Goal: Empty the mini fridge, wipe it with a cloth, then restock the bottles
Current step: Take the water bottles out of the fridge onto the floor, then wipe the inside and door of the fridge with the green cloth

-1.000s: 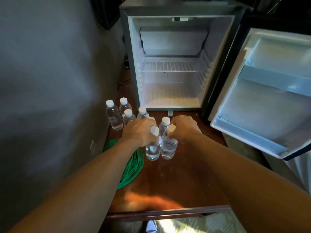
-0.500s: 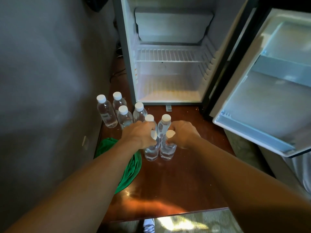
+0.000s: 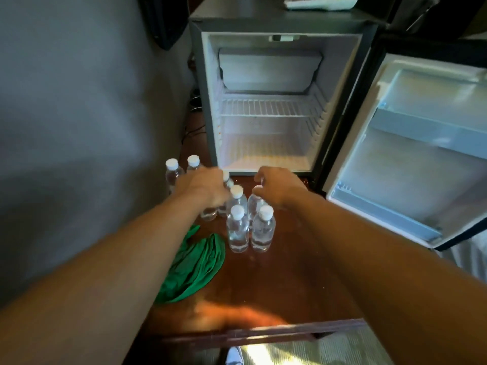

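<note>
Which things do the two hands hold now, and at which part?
The right hand grips a bottle at its cap; the left hand covers other bottles, hold unclear.

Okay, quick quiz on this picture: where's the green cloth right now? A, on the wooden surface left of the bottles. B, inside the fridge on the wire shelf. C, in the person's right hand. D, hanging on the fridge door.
A: the green cloth lies crumpled on the wooden surface, left of the nearest bottles, in neither hand.

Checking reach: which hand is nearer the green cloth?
Left. The left hand is above the green cloth, over the bottles; the right hand sits farther right, across the bottle cluster.
</note>
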`<state>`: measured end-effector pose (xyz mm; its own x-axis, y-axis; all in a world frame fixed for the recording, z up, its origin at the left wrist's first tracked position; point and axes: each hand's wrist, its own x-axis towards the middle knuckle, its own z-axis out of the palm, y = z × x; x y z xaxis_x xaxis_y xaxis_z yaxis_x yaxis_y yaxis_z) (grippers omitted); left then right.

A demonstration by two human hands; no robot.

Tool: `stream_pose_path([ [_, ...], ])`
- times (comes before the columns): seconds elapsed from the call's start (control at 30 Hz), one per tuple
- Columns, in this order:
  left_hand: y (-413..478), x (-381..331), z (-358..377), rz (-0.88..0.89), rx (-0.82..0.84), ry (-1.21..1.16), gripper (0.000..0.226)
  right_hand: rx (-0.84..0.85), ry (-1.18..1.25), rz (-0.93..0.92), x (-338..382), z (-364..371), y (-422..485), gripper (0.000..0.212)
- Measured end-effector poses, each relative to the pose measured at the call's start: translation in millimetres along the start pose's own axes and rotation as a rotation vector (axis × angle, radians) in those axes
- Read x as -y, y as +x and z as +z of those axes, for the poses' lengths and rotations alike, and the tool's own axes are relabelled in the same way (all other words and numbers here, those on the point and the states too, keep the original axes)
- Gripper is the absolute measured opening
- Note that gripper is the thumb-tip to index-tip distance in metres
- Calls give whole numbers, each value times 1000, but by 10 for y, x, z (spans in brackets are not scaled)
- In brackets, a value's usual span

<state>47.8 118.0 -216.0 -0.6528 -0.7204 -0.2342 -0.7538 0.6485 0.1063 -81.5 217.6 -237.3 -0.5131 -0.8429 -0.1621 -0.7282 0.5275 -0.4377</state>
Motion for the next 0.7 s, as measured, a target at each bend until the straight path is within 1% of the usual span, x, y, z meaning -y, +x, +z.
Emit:
stream_pose_path([
  [0.1, -207, 284, -122, -66, -157, -23, 27, -22, 11, -91, 301, 69, -68, 33],
  [0.17, -322, 552, -106, -121, -215, -74, 26, -1, -10, -151, 527, 229, -111, 38],
  [0.2, -358, 691, -74, -159, -218, -107, 25, 11, -15, -173, 632, 329, -134, 40],
  [0.27, -414, 935, 3, -223, -207, -166, 33, 44, -21, -211, 806, 549, -158, 46],
  [0.33, -430, 1142, 110, -271, -198, -195, 42, 117, -22, -241, 937, 797, -135, 52],
  [0.4, -408, 1312, 241, -292, -204, -214, 46, 199, 0, -252, 1037, 1036, -87, 58],
  [0.47, -358, 1438, 379, -289, -217, -234, 45, 281, 3, -245, 1111, 1279, -30, 70],
  [0.57, -247, 1612, 620, -306, -207, -342, 46, 411, -95, -211, 1186, 1674, 17, 94],
  [0.63, -153, 1685, 788, -317, -177, -464, 48, 470, -92, -150, 1220, 1902, 73, 104],
  [0.7, -38, 1727, 947, -303, -152, -524, 48, 515, -77, -83, 1253, 2118, 145, 111],
])
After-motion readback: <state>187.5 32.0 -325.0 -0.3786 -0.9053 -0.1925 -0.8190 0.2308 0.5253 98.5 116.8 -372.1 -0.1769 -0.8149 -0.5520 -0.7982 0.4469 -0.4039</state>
